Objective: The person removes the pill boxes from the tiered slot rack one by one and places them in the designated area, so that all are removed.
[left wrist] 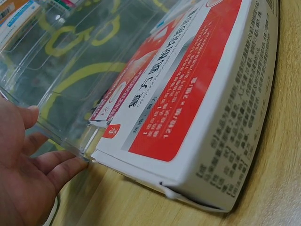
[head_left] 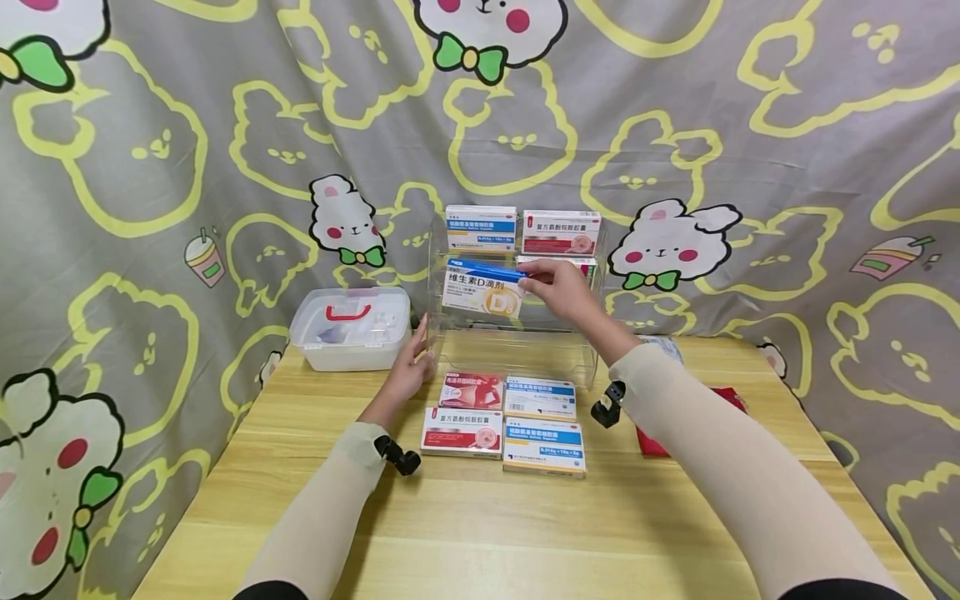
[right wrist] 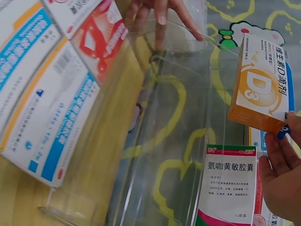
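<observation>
While the right hand (head_left: 558, 292) pinched one vitamin D box (head_left: 480, 287) by its nearest end, printed face outward, probably to leave the label clear, the left hand (head_left: 408, 367) reached straight fingers to the side of one clear rack (head_left: 510, 346), likely steadying it. Above the right hand stood two upper-tier boxes (head_left: 481, 229), and just beyond it one green-edged box (right wrist: 228, 183); to the left hand's right, two reddish boxes (head_left: 461, 432) and two blue-and-white boxes (head_left: 543, 446) lay on the tabletop (head_left: 480, 533).
</observation>
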Tool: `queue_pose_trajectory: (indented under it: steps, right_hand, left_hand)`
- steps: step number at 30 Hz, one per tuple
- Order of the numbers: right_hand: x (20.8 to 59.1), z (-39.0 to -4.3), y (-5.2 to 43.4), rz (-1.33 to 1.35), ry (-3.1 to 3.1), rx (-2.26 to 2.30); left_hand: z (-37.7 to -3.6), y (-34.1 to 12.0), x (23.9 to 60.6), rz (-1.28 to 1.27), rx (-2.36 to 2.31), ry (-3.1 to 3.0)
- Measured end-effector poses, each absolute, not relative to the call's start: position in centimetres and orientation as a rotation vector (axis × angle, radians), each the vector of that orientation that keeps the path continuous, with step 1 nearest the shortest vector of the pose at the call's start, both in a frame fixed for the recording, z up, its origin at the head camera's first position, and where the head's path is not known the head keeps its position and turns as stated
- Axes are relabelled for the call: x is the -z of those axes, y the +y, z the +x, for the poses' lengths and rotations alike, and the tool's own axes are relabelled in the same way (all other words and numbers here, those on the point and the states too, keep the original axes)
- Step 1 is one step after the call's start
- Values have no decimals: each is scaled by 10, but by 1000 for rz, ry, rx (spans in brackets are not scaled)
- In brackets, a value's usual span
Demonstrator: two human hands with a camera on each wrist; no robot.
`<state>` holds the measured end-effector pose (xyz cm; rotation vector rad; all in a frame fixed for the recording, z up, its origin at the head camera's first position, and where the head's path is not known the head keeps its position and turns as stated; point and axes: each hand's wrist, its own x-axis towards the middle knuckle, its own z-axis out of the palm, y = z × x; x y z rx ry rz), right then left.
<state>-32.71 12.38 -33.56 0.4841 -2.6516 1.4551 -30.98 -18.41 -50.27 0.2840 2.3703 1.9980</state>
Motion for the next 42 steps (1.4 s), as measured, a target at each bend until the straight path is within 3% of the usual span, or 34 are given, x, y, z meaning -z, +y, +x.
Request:
queue_pose_trajectory:
  steps: [42]
  right_hand:
    - [443,-197,134,700,-2792,-1547]
  left_hand:
    - [-309,-186,501,349,-1974,2406]
